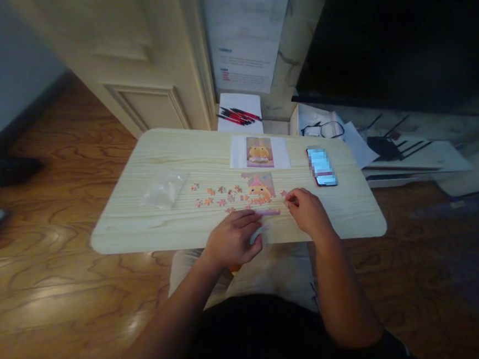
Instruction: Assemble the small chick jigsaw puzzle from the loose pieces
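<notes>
A partly assembled jigsaw puzzle (pixel 265 184), showing a yellow figure in a pink hat, lies on the pale wooden table (pixel 154 153). My left hand (pixel 235 236) is open, its fingers stretched out and resting at the left end of a pink strip of joined pieces (pixel 270 212) below the puzzle. To the right, my right hand (pixel 306 210) is closed in a pinch at a small jigsaw puzzle piece (pixel 283 193); the fingers partly hide it. Several loose puzzle pieces (pixel 209 201) are scattered left of the assembled part.
Behind the puzzle, a printed reference picture (pixel 259 152) lies on white paper. A clear plastic bag (pixel 163 191) is at the left, a phone (pixel 321 166) at the right. Beyond the table's back edge are red and black pens (pixel 238 116) and glasses (pixel 322 130).
</notes>
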`<state>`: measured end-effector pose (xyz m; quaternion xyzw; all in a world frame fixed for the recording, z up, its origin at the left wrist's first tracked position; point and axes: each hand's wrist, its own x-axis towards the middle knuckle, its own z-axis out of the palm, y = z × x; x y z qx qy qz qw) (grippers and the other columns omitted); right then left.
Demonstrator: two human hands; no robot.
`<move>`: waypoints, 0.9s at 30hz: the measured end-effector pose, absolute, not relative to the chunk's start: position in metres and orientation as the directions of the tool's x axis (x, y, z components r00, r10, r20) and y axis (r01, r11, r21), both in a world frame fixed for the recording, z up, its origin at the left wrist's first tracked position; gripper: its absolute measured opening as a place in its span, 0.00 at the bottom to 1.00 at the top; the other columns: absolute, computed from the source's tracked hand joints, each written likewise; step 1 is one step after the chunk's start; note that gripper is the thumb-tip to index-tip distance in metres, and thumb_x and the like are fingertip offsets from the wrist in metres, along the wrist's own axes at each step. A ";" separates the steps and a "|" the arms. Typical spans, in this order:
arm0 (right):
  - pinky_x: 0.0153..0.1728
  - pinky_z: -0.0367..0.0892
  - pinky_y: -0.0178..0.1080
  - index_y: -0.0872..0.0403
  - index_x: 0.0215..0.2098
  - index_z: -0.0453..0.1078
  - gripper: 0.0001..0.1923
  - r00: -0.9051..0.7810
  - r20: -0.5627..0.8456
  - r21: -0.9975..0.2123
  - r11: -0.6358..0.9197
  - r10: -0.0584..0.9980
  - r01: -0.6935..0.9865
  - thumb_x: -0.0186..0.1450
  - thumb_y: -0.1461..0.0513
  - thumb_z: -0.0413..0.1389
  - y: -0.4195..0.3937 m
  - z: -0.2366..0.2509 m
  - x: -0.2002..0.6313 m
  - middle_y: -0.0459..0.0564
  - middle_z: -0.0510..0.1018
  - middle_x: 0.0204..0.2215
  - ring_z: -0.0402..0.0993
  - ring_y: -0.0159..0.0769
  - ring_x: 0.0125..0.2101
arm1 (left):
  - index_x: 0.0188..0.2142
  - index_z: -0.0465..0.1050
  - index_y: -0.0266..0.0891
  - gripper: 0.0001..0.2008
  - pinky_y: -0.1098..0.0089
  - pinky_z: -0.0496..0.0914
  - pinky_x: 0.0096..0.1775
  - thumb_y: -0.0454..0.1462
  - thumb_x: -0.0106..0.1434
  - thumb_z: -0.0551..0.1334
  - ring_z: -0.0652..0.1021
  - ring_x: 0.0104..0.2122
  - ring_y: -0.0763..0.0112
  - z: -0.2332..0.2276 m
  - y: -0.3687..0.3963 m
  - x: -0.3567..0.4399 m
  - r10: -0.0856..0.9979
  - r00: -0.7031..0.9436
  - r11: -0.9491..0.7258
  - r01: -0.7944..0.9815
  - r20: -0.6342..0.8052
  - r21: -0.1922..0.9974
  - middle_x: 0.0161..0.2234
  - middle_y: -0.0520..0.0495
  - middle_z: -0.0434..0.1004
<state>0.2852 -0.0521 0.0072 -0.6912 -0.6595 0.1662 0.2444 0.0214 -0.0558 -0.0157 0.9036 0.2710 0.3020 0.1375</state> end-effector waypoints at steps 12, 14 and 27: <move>0.41 0.69 0.40 0.51 0.38 0.75 0.06 0.062 0.120 -0.585 0.020 0.991 0.811 0.67 0.68 0.57 -0.054 0.003 0.285 0.49 0.79 0.38 0.75 0.38 0.37 | 0.46 0.81 0.40 0.12 0.49 0.76 0.56 0.39 0.64 0.63 0.80 0.54 0.53 -0.017 -0.057 0.022 0.617 0.652 -0.780 0.431 0.441 0.454 0.51 0.41 0.83; 0.41 0.69 0.40 0.51 0.38 0.75 0.06 0.062 0.117 -0.584 0.018 0.991 0.812 0.67 0.68 0.58 -0.054 0.002 0.285 0.49 0.79 0.38 0.75 0.38 0.37 | 0.46 0.81 0.40 0.13 0.49 0.76 0.56 0.39 0.64 0.63 0.80 0.54 0.53 -0.016 -0.057 0.021 0.618 0.655 -0.779 0.435 0.435 0.451 0.52 0.41 0.82; 0.42 0.70 0.40 0.52 0.39 0.76 0.05 0.068 0.101 -0.587 0.004 0.993 0.809 0.67 0.67 0.58 -0.054 0.004 0.284 0.50 0.79 0.38 0.76 0.38 0.36 | 0.47 0.81 0.40 0.15 0.50 0.79 0.55 0.40 0.63 0.63 0.80 0.55 0.53 -0.011 -0.057 0.019 0.574 0.683 -0.811 0.396 0.453 0.430 0.52 0.42 0.83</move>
